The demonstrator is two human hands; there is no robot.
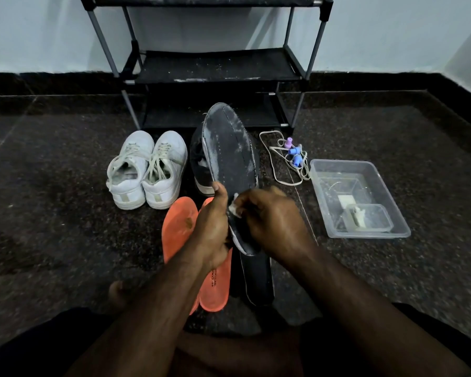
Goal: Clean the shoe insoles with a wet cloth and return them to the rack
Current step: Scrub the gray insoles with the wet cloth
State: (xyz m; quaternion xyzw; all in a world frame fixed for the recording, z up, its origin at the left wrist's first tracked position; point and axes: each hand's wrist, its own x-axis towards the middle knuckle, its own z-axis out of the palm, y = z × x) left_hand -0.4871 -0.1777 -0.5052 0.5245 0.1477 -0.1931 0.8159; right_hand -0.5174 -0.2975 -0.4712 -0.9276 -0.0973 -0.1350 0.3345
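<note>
A dark insole (230,153), smeared with white dust, stands tilted up in front of me. My left hand (211,227) grips its lower half, thumb on the face. My right hand (272,221) presses a small white cloth (234,206) against the insole's lower part. Two orange insoles (178,227) lie on the floor under my left arm. Another dark insole (257,278) lies flat below my hands. The black shoe rack (215,66) stands against the wall, its shelves dusty and bare.
A pair of white sneakers (147,170) sits left of centre, a dark shoe (200,164) behind the raised insole. A clear plastic tub (356,197) with a smaller container inside is at right. A cord with purple and blue pieces (291,153) lies near the rack.
</note>
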